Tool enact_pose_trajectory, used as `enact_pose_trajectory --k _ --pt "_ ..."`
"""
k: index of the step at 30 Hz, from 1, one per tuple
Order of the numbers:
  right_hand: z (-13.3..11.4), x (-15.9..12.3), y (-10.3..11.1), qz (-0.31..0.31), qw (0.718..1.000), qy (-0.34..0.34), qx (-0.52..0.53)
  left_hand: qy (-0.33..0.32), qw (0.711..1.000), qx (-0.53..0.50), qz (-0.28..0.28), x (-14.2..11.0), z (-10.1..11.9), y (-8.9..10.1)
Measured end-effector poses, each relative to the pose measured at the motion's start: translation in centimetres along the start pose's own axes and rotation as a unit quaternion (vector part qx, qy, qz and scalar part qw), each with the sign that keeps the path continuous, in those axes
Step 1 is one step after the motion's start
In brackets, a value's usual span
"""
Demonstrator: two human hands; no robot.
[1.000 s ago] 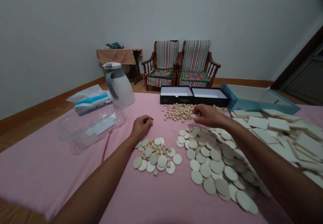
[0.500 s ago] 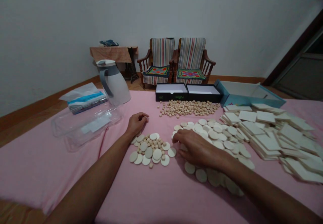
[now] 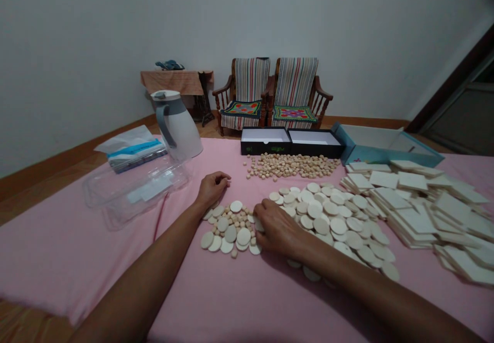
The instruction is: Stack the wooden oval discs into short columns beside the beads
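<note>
My right hand (image 3: pixel 277 229) reaches to the right edge of a small mixed pile. Its fingers are closed on a round wooden disc (image 3: pixel 259 224), mostly hidden under them. In that pile lie pale wooden discs (image 3: pixel 243 237) and small wooden cubes (image 3: pixel 234 254). Just beyond the pile, my left hand (image 3: pixel 212 189) rests on the pink cloth with fingers curled and thumb against them. What it pinches, if anything, cannot be made out. A large heap of similar wooden discs (image 3: pixel 338 225) spreads under and right of my right forearm.
Square wooden tiles (image 3: pixel 420 219) are heaped at the right. Small wooden pieces (image 3: pixel 293 165) lie before two black box trays (image 3: pixel 266 148). A blue box (image 3: pixel 386 150) stands behind the tiles. Left are clear plastic trays (image 3: pixel 116 206), a tissue pack (image 3: pixel 135 150) and a jug (image 3: pixel 183 132).
My right hand has moved left from the large disc heap to the small pile's edge. My left hand stays in place on the cloth.
</note>
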State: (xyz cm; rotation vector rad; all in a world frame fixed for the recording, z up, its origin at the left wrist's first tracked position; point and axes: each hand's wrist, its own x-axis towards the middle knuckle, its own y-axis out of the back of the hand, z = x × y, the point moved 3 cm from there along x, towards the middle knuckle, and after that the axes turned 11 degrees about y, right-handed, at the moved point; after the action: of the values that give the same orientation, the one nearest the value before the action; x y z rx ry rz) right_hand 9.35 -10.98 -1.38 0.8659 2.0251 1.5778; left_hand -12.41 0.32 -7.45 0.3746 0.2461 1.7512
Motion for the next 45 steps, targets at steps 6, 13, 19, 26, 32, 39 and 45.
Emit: enact_pose_trajectory --k 6,13,19,26,32,39,45 --pt "-0.1 1.2 -0.4 -0.029 0.998 -0.046 -0.018 -0.001 1.0 0.008 0.001 0.0 0.1 0.0" --pt "-0.5 1.3 -0.6 -0.037 0.998 -0.048 -0.009 -0.002 1.0 0.01 -0.005 -0.2 0.4 0.0" --pt "-0.1 1.1 0.6 -0.017 0.998 -0.05 -0.036 0.003 1.0 0.011 -0.002 -0.2 0.4 0.0" --pt "4.9 3.7 5.9 0.084 0.982 -0.125 -0.112 0.006 1.0 0.008 -0.001 -0.4 0.7 0.0" --pt "3.2 1.3 4.4 -0.048 0.999 0.004 -0.004 0.007 1.0 0.01 -0.003 -0.3 0.7 0.1" --pt "0.0 -1.2 1.3 -0.092 0.993 0.059 -0.037 0.009 1.0 0.011 -0.003 -0.1 0.3 0.0" --pt "2.7 1.5 4.0 -0.04 0.997 0.001 -0.073 0.01 1.0 0.008 -0.005 -0.3 0.7 0.0"
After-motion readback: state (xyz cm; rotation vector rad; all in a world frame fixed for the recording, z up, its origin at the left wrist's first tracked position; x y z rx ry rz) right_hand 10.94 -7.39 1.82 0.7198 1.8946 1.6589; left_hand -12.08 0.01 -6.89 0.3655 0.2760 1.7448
